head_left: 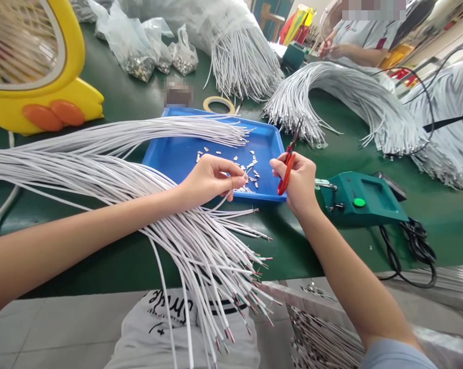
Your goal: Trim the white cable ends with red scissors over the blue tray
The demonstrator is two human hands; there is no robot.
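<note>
My left hand point(215, 179) pinches the end of a white cable above the near edge of a blue tray point(154, 148). Small pale pieces point(253, 160) are scattered in the tray. At the tray's right edge my right hand point(298, 179) is closed around red-handled scissors point(288, 166), their blades pointing up and away. A large bundle of white cables point(201, 236) with coloured wire ends lies under my left forearm and hangs past the table's front edge. Another white cable bundle point(177, 128) reaches across the tray from the left.
A yellow fan point(74, 97) stands at the left. Bags of small parts point(139, 56), a tape roll point(219, 105) and more cable bundles point(339, 87) lie behind. On the right are a green device point(364, 200) and black cords point(418, 246). Another person point(364, 43) sits across the table.
</note>
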